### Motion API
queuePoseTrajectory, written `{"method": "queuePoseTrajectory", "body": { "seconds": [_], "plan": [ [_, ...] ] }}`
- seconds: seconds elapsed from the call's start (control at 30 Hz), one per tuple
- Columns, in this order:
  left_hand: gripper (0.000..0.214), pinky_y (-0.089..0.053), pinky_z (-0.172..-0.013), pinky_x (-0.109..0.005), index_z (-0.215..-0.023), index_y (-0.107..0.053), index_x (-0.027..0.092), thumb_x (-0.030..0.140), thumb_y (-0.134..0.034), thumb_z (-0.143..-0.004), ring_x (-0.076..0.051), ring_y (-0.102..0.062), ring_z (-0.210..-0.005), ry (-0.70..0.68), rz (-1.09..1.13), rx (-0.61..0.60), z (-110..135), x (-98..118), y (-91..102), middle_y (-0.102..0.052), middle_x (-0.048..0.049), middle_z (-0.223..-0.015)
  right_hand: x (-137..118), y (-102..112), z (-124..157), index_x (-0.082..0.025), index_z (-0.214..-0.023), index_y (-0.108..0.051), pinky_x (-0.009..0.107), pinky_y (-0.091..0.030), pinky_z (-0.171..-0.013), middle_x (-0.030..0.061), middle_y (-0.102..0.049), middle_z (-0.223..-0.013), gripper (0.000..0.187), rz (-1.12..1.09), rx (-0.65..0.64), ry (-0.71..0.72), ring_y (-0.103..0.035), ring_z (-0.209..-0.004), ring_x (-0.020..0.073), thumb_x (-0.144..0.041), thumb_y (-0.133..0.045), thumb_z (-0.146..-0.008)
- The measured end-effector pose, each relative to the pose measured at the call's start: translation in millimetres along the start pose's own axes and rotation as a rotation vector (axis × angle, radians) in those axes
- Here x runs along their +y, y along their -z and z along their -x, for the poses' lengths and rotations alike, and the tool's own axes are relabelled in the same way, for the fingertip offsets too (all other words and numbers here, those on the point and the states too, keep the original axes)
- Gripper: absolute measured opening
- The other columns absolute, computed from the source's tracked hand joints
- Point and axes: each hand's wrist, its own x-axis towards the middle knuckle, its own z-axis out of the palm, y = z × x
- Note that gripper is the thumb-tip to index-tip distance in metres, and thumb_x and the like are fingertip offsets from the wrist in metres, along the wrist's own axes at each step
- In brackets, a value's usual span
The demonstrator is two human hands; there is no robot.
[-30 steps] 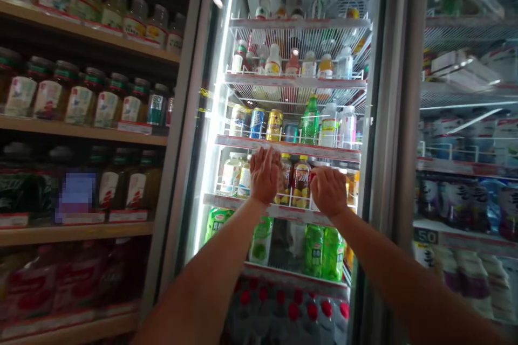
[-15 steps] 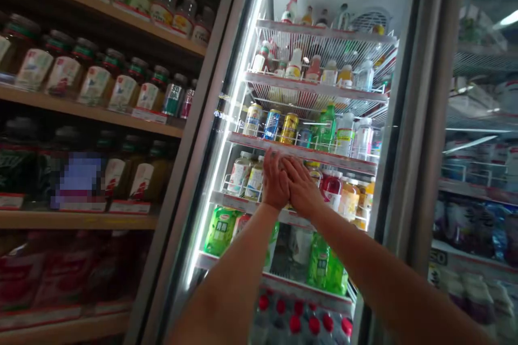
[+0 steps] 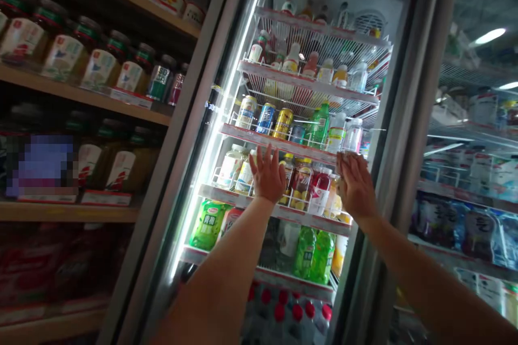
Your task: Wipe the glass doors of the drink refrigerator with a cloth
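Note:
My left hand (image 3: 267,177) is raised in front of the lit drinks cooler with its fingers spread, holding nothing. Behind it are jars with yellow lids (image 3: 301,183) and pale-labelled bottles (image 3: 230,166) on a wire-fronted shelf. Farther right, my right hand (image 3: 356,186) is held up flat, fingers close together, near the cooler's right frame. A blurred greyish-brown patch shows at its fingertips; whether it is a thin cloth or a reflection I cannot make out. The right hand partly covers orange drink bottles (image 3: 332,199). Whether either palm touches glass is unclear.
Above the hands stand cans (image 3: 266,118) and green bottles (image 3: 321,125). Green pouches (image 3: 208,223) and red-capped bottles (image 3: 297,312) sit lower. Wooden shelves (image 3: 81,91) with jars line the left. Another cooler (image 3: 477,197) stands beyond the metal frame (image 3: 413,118) at right.
My hands were together in front of the middle shelf and are now apart. The right hand has moved right, and the left hand's fingers have spread. The view has shifted slightly.

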Motion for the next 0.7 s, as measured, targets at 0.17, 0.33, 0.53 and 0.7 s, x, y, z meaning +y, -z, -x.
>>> {"method": "queuePoseTrajectory", "body": {
  "seconds": [0.17, 0.33, 0.53, 0.7],
  "plan": [
    [0.049, -0.020, -0.126, -0.056, -0.147, -0.051, 0.021, 0.028, -0.037, -0.101, -0.028, -0.038, -0.149, -0.077, -0.029, -0.109, -11.4, -25.4, 29.8, -0.054, -0.0099, -0.151, -28.1, -14.8, 1.6, -0.009, -0.162, -0.022, 0.069, -0.028, -0.120, 0.0227, -0.020, -0.168, 0.076, 0.026, 0.028, -0.135, -0.011, -0.157, 0.0419, -0.042, -0.052, -0.101],
    [0.055, -0.014, -0.127, -0.056, -0.155, -0.043, 0.021, 0.036, -0.037, -0.102, -0.029, -0.028, -0.154, 0.027, -0.142, -0.127, -19.4, -80.9, 59.2, -0.037, -0.0104, -0.163, -24.9, -17.0, 5.3, -0.013, -0.163, -0.017, 0.071, -0.025, -0.120, 0.0205, -0.011, -0.171, 0.080, 0.008, -0.005, -0.109, -0.008, -0.157, 0.0430, -0.050, -0.050, -0.101],
    [0.060, -0.007, -0.128, -0.057, -0.159, -0.035, 0.023, 0.038, -0.037, -0.102, -0.028, -0.016, -0.157, 0.048, -0.180, -0.176, -10.5, -103.0, 56.3, -0.027, -0.0073, -0.167, -54.1, -16.9, 8.3, -0.018, -0.165, -0.012, 0.070, -0.026, -0.120, 0.0202, -0.013, -0.170, 0.082, -0.032, -0.078, -0.027, -0.008, -0.157, 0.0428, -0.052, -0.051, -0.100],
    [0.059, -0.007, -0.128, -0.057, -0.159, -0.035, 0.022, 0.037, -0.037, -0.102, -0.029, -0.016, -0.157, 0.045, -0.168, -0.188, -11.4, -100.7, 57.5, -0.025, -0.0081, -0.168, -118.3, -24.4, 0.5, -0.016, -0.163, -0.019, 0.067, -0.028, -0.120, 0.0226, -0.023, -0.167, 0.081, -0.094, -0.128, 0.033, -0.008, -0.157, 0.0415, -0.050, -0.055, -0.099]
  ]
}}
